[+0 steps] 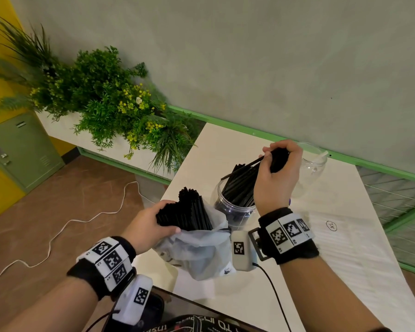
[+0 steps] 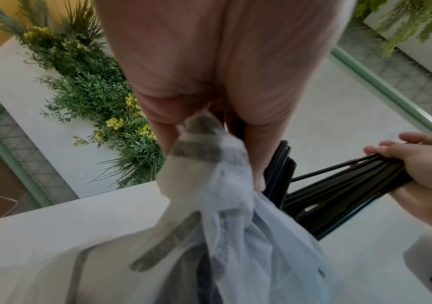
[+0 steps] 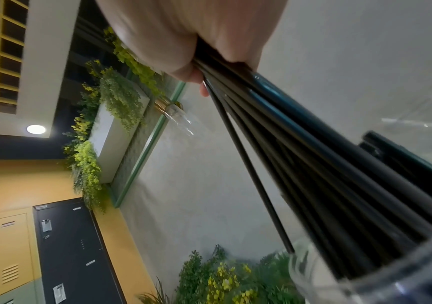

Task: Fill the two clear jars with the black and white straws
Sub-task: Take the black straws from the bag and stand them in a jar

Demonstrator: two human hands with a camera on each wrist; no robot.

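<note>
1. Head view: the right hand (image 1: 277,174) is raised above the near clear jar (image 1: 235,207), its fingers curled round the upper ends of a bundle of black straws (image 1: 243,180); the lower ends of this bundle slant down into the jar mouth.
2. One single straw (image 1: 241,167) sticks out sideways from the bundle, away from the rest.
3. Head view: the left hand (image 1: 151,224) grips a second bunch of black straws (image 1: 187,212) that stands out of a translucent plastic bag (image 1: 197,250); thumb and fingers close round the bunch together with the bag's mouth.
4. The bag rests on the white table (image 1: 345,248), touching the near jar on its left.
5. A second clear jar (image 1: 313,164) stands farther back on the table, behind the right hand, with one white straw (image 1: 322,155) showing at its rim.
6. Left wrist view: the left hand (image 2: 209,82) pinches the bag (image 2: 235,205) and dark straws against its palm; the right hand (image 2: 422,174) appears at the frame's right edge, fingers wrapped over its fanned bundle (image 2: 344,185).
7. Right wrist view: the right hand (image 3: 183,30) clamps the straws (image 3: 313,154), which fan downward into the jar rim (image 3: 339,273); the fingertips are hidden behind the bundle.
8. Background: a planter of green foliage with yellow flowers (image 1: 110,97) lies left of the table, and a white cable (image 1: 58,231) trails across the floor.
</note>
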